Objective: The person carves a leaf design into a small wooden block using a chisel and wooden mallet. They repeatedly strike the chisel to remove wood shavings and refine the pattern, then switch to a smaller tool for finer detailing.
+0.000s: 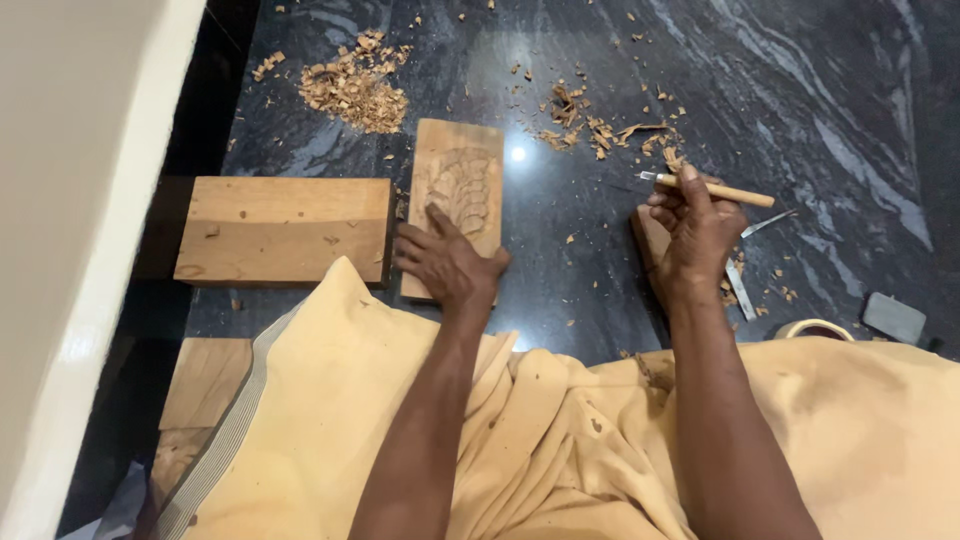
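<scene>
The person sits on a dark polished stone floor (pixel 800 90), a pale yellow cloth (pixel 560 440) draped over the lap. The left hand (pixel 447 262) lies flat, fingers spread and open, on the near end of a narrow carved wooden panel (pixel 458 190), apparently pressing it down so it stays put; a leaf-like relief shows on the panel's far half, beyond the fingertips. The right hand (pixel 695 225) is raised off to the right, its fingers closed around a carving chisel (pixel 710 188) with a pale wooden handle, the metal tip pointing left toward the panel, well apart from it. Beneath that hand a small wooden block (pixel 648 238) is partly hidden. Just left of the panel rests a larger plain wooden block (pixel 285 228), its edge close beside the panel. A heap of wood shavings (pixel 355 85) sits toward the floor's far left, with looser chips (pixel 600 125) scattered beyond the chisel. Spare metal blades (pixel 745 285) lie near the right wrist, a grey sharpening stone (pixel 893 317) farther right.
</scene>
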